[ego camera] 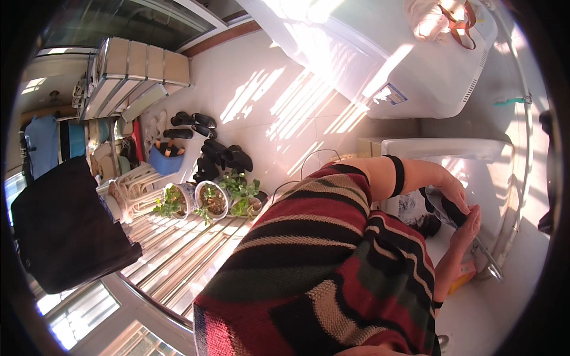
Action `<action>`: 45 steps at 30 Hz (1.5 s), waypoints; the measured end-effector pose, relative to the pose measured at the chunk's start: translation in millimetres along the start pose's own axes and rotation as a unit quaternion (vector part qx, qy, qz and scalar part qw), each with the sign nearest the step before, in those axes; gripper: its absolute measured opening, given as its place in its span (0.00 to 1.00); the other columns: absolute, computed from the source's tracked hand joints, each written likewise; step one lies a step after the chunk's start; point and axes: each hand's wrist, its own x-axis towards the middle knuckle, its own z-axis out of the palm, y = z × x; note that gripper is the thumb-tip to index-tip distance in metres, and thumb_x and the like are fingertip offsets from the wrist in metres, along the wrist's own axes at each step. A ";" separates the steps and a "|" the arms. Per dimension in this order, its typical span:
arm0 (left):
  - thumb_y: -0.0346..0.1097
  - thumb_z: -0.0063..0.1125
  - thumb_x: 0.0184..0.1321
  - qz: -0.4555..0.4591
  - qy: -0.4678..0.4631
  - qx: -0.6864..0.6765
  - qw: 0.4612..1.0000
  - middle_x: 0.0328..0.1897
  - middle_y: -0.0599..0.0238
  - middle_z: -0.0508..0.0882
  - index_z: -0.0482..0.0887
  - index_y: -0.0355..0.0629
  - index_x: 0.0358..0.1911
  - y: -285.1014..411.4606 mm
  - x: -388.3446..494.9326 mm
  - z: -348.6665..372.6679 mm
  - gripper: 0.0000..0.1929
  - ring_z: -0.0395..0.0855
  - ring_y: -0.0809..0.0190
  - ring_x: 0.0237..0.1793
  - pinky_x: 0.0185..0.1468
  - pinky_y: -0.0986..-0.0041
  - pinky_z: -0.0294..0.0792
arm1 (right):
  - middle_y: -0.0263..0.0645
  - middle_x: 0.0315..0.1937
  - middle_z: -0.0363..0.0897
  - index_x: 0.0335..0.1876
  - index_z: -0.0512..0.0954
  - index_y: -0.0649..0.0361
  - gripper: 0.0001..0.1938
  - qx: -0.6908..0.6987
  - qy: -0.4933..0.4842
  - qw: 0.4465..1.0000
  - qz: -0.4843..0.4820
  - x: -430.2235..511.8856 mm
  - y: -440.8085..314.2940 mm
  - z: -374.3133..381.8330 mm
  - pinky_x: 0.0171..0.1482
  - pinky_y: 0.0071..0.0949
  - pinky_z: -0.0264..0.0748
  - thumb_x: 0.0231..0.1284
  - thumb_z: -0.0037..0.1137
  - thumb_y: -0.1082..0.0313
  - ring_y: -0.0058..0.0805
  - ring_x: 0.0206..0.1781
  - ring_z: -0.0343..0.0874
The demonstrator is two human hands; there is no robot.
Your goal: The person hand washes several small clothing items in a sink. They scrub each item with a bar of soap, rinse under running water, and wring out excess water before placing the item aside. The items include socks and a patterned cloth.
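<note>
At the white sink [485, 178] on the right, my left hand [450, 189] reaches over the basin with its fingers bent around a black-and-grey wet-looking cloth [445, 209]. My right hand [465, 227] meets it from the other side, its fingertips at the cloth's end and close to the left fingers. Part of the cloth is covered by the hands. Below them in the basin lie more dark fabric [429, 226] and a grey-white patterned piece [410, 208]. A metal faucet [489, 260] projects beside my right wrist.
A yellow-orange packet [463, 276] sits beyond my right forearm. A white washing machine [427, 75] carries a pale bag [429, 22] with brown straps. Potted plants [211, 200], black shoes [218, 153], a blue bin [167, 159] and a cabinet [142, 62] stand behind me.
</note>
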 end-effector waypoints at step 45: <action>0.47 0.48 0.67 0.046 0.204 -0.074 0.975 0.34 0.66 0.82 0.78 0.38 0.46 8.2 29.9 -32.1 0.17 0.77 0.69 0.42 0.48 0.75 0.67 | 0.46 0.46 0.79 0.50 0.73 0.68 0.20 0.608 0.013 0.764 0.216 -18.3 -13.9 4.1 0.55 0.36 0.75 0.69 0.43 0.55 0.36 0.50 0.79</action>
